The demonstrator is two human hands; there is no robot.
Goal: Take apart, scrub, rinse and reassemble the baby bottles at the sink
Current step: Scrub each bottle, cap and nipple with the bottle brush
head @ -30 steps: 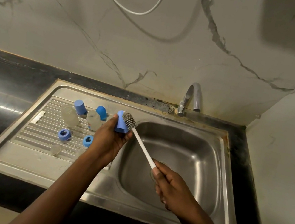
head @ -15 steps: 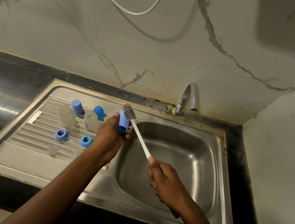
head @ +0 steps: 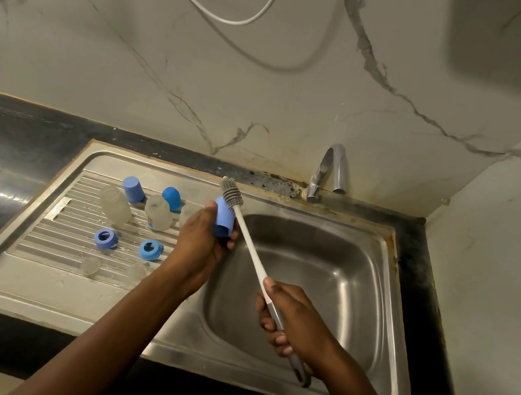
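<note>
A blue cap (head: 223, 220) is gripped in the left hand (head: 199, 242); a long brush (head: 250, 247) is held in the right hand (head: 293, 321).
The brush head is kept just beside the cap. Clear bottles (head: 114, 206), blue lids (head: 133, 189) and blue rings (head: 105, 238) are laid left of the left hand, one bottle half hidden by it. A tap (head: 330, 171) is seen beyond.
</note>
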